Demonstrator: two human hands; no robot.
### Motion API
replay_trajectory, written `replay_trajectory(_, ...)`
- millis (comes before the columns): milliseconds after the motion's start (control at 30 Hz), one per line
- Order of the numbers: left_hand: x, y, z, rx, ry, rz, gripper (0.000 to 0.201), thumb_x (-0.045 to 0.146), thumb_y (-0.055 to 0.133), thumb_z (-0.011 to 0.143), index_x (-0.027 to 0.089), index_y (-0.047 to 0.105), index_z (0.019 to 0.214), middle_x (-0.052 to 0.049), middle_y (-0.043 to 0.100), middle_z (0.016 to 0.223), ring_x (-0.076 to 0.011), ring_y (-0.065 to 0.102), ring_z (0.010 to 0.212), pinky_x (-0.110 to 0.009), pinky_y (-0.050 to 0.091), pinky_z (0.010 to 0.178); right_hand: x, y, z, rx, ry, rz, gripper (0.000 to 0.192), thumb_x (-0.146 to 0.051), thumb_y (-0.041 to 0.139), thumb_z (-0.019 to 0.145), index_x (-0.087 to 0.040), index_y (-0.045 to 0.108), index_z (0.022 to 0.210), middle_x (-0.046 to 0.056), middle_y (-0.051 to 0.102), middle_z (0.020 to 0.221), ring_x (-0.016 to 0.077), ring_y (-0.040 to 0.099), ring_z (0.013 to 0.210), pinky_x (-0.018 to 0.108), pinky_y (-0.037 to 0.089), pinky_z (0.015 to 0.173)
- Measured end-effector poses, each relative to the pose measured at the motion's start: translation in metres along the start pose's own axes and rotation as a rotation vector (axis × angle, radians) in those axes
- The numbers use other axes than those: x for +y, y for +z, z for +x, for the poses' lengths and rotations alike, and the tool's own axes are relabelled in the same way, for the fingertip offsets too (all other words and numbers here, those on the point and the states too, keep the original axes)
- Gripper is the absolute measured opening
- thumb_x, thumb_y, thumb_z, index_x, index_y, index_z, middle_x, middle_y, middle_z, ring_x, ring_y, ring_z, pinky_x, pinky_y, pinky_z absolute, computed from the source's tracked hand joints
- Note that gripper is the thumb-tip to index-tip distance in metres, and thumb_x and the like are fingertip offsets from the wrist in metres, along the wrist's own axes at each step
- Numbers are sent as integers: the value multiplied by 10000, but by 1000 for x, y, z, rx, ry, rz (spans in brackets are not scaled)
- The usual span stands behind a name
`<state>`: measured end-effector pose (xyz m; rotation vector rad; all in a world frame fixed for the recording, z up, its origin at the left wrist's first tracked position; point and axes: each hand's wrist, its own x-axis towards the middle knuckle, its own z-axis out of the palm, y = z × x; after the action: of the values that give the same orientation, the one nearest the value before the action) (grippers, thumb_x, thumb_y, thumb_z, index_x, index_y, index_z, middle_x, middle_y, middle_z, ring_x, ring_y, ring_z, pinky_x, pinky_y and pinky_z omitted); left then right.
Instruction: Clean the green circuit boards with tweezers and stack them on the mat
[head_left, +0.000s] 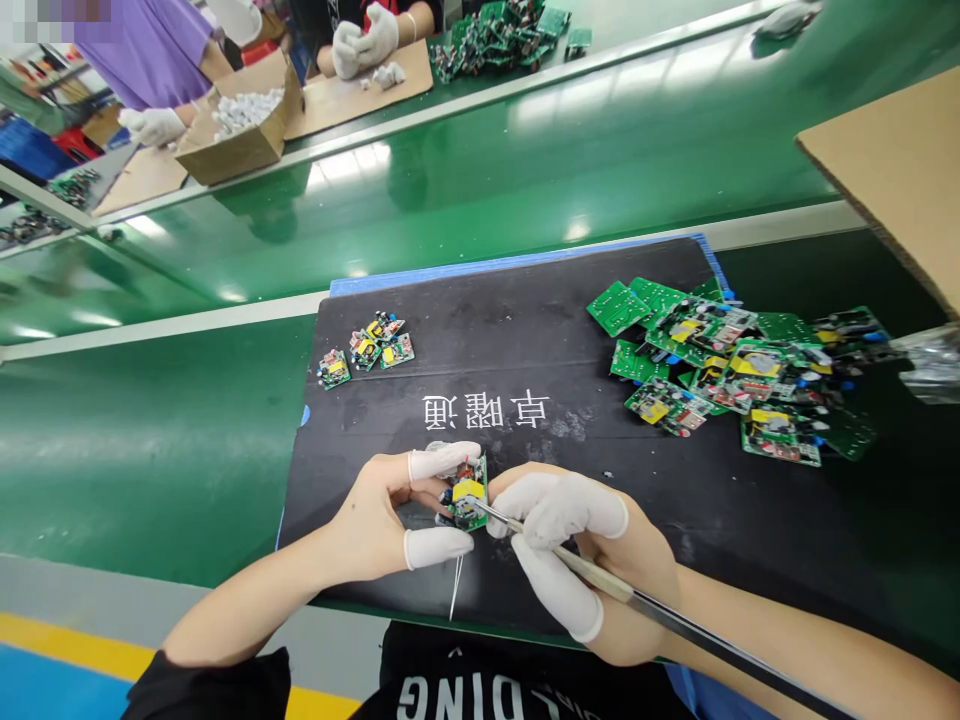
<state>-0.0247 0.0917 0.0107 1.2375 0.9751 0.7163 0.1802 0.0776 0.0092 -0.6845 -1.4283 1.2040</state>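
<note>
My left hand (382, 515), with white finger cots on its thumb and fingers, grips a small green circuit board (469, 492) by its edges. Yellow-wrapped and dark components face up on that board. In my right hand (570, 530), also in white finger cots, is a slim pen-like tool (600, 578) with a metal tip and a long dark rear part. Its tip meets the board near the yellow component; whether it touches is hard to tell. A thin white strand (456, 588) hangs below the board. Both hands are over the black mat (480, 350).
Several small boards (365, 348) lie at the mat's far left. A large pile of boards (735, 365) covers its right side. A cardboard flap (892, 170) juts in at upper right. Across the green conveyor (637, 150), gloved co-workers sit beside a cardboard box (236, 140) of white pieces.
</note>
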Motion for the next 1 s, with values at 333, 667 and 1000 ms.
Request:
replay_trajectory(333, -1, 2, 0, -56, -120, -21, 601, 312, 848, 635, 196, 679, 1200, -59, 768, 767, -249, 720, 700, -334, 598, 659, 0, 2, 1, -6, 25, 36, 197, -52, 560, 839, -242, 507, 829, 9, 615, 791, 147, 654, 711, 280, 573, 629)
replay_trajectory(667, 3, 1, -1, 5, -59, 21, 572, 242, 842, 642, 206, 679, 1190, -53, 771, 781, -225, 715, 694, -309, 600, 661, 11, 5, 0, 44, 208, 397, 145, -257, 657, 873, -221, 539, 797, -2, 646, 734, 135, 636, 667, 268, 550, 629)
replay_trajectory(1000, 6, -3, 7, 243, 102, 272, 498, 215, 852, 616, 252, 708, 1092, -3, 707, 812, -153, 641, 671, -245, 568, 653, 4, -3, 16, 44, 444, 596, 162, -225, 715, 770, -199, 565, 717, -9, 683, 673, 148, 639, 650, 292, 522, 668)
